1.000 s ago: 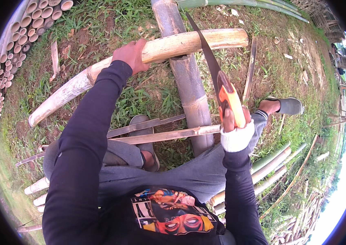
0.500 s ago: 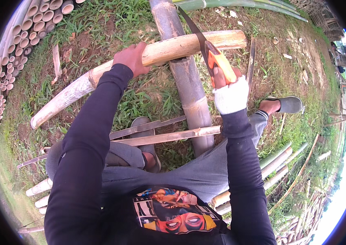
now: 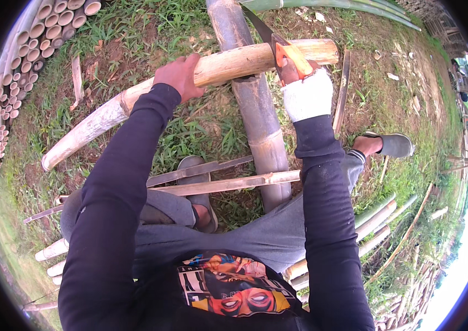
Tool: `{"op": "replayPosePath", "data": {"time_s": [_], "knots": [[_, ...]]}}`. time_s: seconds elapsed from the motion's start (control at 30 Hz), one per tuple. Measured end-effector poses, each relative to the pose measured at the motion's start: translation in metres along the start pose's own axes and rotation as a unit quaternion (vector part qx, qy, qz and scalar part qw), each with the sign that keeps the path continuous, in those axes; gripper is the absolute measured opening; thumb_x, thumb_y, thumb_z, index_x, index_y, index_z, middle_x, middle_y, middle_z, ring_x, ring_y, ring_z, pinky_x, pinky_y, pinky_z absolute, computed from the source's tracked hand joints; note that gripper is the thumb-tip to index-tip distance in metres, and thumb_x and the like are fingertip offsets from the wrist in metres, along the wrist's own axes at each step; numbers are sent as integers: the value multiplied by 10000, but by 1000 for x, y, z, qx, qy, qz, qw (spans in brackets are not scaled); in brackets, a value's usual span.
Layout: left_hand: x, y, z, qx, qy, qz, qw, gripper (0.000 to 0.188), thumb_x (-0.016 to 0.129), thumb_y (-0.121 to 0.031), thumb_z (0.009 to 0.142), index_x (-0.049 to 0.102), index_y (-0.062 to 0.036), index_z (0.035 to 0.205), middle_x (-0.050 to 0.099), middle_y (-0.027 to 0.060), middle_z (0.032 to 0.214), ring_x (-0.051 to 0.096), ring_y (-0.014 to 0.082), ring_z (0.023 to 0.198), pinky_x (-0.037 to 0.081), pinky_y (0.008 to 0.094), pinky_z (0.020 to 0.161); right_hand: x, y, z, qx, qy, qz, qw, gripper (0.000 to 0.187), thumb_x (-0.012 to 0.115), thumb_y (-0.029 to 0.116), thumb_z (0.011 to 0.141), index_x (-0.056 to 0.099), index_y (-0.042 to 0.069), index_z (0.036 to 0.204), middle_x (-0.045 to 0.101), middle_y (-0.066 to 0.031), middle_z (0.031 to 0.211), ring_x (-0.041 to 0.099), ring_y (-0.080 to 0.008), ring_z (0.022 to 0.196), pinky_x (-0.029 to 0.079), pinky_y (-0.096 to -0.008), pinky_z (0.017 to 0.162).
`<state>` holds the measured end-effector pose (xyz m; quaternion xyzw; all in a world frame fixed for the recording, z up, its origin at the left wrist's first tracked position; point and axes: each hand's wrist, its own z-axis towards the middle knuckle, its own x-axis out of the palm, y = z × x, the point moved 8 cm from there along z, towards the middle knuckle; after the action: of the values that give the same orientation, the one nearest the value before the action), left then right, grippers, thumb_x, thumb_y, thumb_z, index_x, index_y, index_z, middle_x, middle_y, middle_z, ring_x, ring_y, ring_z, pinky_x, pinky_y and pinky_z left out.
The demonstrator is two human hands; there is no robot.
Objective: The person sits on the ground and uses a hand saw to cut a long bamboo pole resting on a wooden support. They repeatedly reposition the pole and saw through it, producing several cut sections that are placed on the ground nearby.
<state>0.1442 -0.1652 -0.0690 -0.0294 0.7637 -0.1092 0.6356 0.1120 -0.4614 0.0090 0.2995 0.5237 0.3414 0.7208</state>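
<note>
A thick, pale, slightly curved bamboo pole (image 3: 234,63) lies slanting across an upright-running greyish bamboo log (image 3: 264,127). My left hand (image 3: 179,79) is wrapped round the pole, left of where the two cross. In my right hand (image 3: 307,91), which has a white glove or wrap over the palm, is a hand saw (image 3: 292,59) gripped by its orange handle. The saw's dark blade lies across the pole to the right of the crossing and points away from me. How deep the blade sits in the pole is hard to make out.
Cut bamboo tubes (image 3: 32,55) are stacked at the far left. Split bamboo strips (image 3: 228,183) lie across the log near my feet. Green bamboo poles (image 3: 333,5) stretch along the far side. More poles (image 3: 377,218) and a heap of pieces (image 3: 410,298) are at the lower right.
My right hand has pushed the saw forward, away from me, so the handle is now up against the pole. My left hand keeps its hold on the pole.
</note>
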Motion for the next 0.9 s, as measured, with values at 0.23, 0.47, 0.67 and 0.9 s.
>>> {"op": "replayPosePath", "data": {"time_s": [0.23,0.47,0.67,0.9], "knots": [[9,4,3,5,3,-19,1000,885,852,-468,764,476,-133,1492,697,202,1213,706,400,1097,572,517,929,-113,13,-223,94,-9,-33,995,275,710,192,968,565,-14,1079,698,-137,846,671,-225,709,538,-354,693],[8,5,3,7,-2,-1,1000,893,851,-477,760,478,-133,1494,696,195,1219,706,402,1097,572,509,931,-26,-6,-50,2,3,25,1000,260,738,202,1005,666,-48,1014,700,-85,808,605,-99,664,482,-271,575],[-4,0,1,10,-22,-18,1000,773,865,-435,754,529,-147,1387,695,190,1193,713,407,1076,577,524,930,-59,-8,-125,41,-13,12,999,208,738,135,970,644,-20,1071,696,-128,829,632,-181,693,517,-351,644],[9,4,6,11,-6,-10,1000,915,859,-466,750,467,-136,1508,700,201,1224,710,396,1089,576,499,925,-97,12,-200,6,-4,-11,1000,313,688,233,998,596,-32,1138,717,-148,896,691,-227,752,545,-368,714]]}}
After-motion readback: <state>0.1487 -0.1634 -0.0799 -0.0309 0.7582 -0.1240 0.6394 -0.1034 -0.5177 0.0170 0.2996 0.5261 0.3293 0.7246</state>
